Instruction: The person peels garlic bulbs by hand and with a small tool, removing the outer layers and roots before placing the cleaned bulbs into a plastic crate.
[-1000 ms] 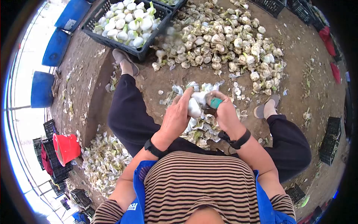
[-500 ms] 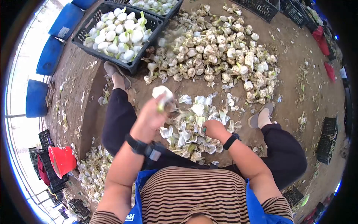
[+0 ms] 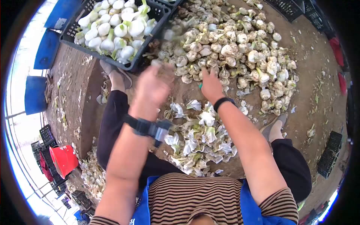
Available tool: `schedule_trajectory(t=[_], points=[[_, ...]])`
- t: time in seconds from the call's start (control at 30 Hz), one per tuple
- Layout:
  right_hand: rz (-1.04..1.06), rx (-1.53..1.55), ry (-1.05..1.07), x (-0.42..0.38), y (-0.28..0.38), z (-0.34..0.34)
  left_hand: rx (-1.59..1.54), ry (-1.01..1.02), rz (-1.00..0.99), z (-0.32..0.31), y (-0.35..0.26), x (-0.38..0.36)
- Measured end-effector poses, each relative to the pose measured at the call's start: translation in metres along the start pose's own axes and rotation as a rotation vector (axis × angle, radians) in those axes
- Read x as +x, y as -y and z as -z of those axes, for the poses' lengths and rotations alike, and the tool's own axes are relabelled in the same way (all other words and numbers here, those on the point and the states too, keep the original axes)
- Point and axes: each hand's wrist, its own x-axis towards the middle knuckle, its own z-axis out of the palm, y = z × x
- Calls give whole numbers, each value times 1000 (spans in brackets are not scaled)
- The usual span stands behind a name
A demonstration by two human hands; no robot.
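Observation:
My left hand is smeared by motion below the near edge of a black crate; its fingers and anything in them cannot be made out. The crate holds several clean white garlic bulbs. My right hand reaches to the near edge of a pile of soil-stained garlic bulbs, two fingertips apart among them. A small green object shows at its thumb side, apparently held in the hand; its rest is hidden. Between my legs lie peeled garlic skins.
Blue barrels line the left side, with a red bucket nearer me. Black crates stand at the right, and another dark crate at the back. Loose skins litter the dirt floor.
My left hand has moved up toward the crate; the white garlic bulb it held is no longer visible in it. My right hand has moved forward from the skins to the pile, fingers extending.

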Motion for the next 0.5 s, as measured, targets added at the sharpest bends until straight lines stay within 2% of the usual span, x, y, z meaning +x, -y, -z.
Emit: schedule_trajectory(t=[0.03, 0.07, 0.17, 0.23, 0.3, 0.37, 0.43, 0.5], points=[[-86, -94, 102, 6, 5, -4, -6, -74, 87, 9, 32, -7], [-80, -92, 107, 7, 8, -4, 243, -170, 46, 0, 57, -26], [-162, 6, 120, 4, 2, 4, 245, -265, 36, 15, 97, -54], [-445, 354, 377, -15, -15, -2, 355, -274, 94, 30, 108, -71], [-283, 718, 260, -71, 13, 47, 349, -220, 148, 47, 110, -80], [-138, 959, 185, -120, 13, 45, 228, -115, 271, 49, 116, -97], [26, 891, 152, -156, 42, 92, 162, -40, 288, 41, 125, -117], [42, 807, 92, -177, 44, 105, 347, 124, 143, 25, 130, -142]])
